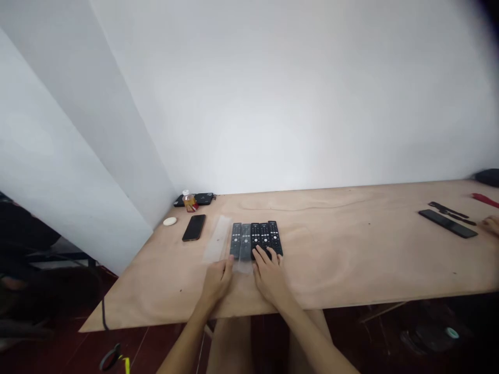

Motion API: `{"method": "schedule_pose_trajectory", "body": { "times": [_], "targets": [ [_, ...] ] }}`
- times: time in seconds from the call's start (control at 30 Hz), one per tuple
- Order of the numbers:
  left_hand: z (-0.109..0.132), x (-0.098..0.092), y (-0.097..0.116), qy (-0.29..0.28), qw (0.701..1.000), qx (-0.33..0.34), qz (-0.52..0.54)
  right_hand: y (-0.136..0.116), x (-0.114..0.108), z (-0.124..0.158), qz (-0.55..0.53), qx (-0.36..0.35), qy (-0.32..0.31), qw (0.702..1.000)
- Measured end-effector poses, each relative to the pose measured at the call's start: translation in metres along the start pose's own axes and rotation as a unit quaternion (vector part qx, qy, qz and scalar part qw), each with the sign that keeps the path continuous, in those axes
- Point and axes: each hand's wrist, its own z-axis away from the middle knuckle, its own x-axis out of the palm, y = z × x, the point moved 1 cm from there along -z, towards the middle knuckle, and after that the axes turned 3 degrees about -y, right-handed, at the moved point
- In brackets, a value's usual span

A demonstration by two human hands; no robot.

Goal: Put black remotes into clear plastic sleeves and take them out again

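Several black remote controls (265, 238) lie side by side on the plywood table (335, 270). The two leftmost, a grey-looking pair (240, 240), appear covered by clear plastic. My right hand (270, 278) rests with spread fingers on the lower ends of the uncovered remotes. My left hand (217, 280) sits at the lower end of the covered pair, its fingers bunched against the plastic. Whether it pinches the plastic cannot be told. A flat clear plastic sleeve (217, 239) lies just beyond my left hand.
A black smartphone (194, 227), a white oval bar (169, 221), a small bottle of amber liquid (189, 201) and a black device (204, 198) lie at the far left. At the right, another person's hand (490, 225) is near a black remote (447, 223) and a red item (485, 200).
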Motion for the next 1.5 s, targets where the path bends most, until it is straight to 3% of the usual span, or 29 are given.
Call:
{"method": "schedule_pose_trajectory", "body": {
  "times": [0.37,0.53,0.73,0.9,1.0,1.27,1.5],
  "targets": [
    [0.000,-0.001,0.005,-0.011,1.000,0.003,-0.003,-0.006,-0.011,0.002,0.002,-0.010,0.016,1.000],
    [0.004,-0.001,0.004,-0.009,0.999,0.037,-0.002,-0.007,-0.029,0.040,-0.077,-0.012,0.005,0.997],
    [0.010,-0.005,0.009,-0.021,0.995,0.099,0.016,0.035,-0.069,0.094,-0.234,0.025,-0.033,0.971],
    [0.020,-0.008,0.025,-0.085,0.965,0.240,0.065,0.074,-0.096,0.084,-0.304,-0.025,-0.086,0.948],
    [0.028,-0.007,0.025,-0.088,0.958,0.262,0.072,0.075,-0.096,0.069,-0.327,-0.043,-0.117,0.937],
    [0.049,-0.018,0.017,-0.113,0.971,0.191,0.092,0.062,-0.077,0.046,-0.338,-0.054,-0.136,0.930],
    [0.033,-0.010,0.033,-0.168,0.979,0.074,0.088,0.065,-0.070,0.049,-0.344,0.011,-0.064,0.937]
  ]
}}
